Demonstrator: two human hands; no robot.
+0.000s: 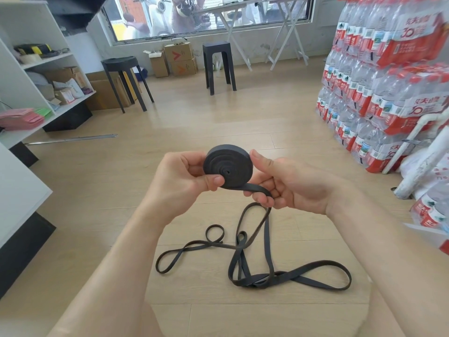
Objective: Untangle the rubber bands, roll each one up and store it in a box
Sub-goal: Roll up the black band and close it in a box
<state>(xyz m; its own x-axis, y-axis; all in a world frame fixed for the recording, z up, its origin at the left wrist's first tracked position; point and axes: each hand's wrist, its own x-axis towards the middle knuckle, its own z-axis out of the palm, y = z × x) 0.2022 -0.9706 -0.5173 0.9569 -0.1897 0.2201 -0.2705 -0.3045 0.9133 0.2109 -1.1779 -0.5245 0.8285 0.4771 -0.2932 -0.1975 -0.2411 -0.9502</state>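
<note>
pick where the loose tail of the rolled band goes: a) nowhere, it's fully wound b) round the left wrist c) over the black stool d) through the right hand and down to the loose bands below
d: the tail leaves the roll, runs through the right hand and drops to the loose bands.

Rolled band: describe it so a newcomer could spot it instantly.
Look above the wooden floor, mid-room, where two hands are raised. Held between the left hand and right hand is the rolled band, a tight dark spiral disc, unlike the loose loops lying tangled on the floor.
</note>
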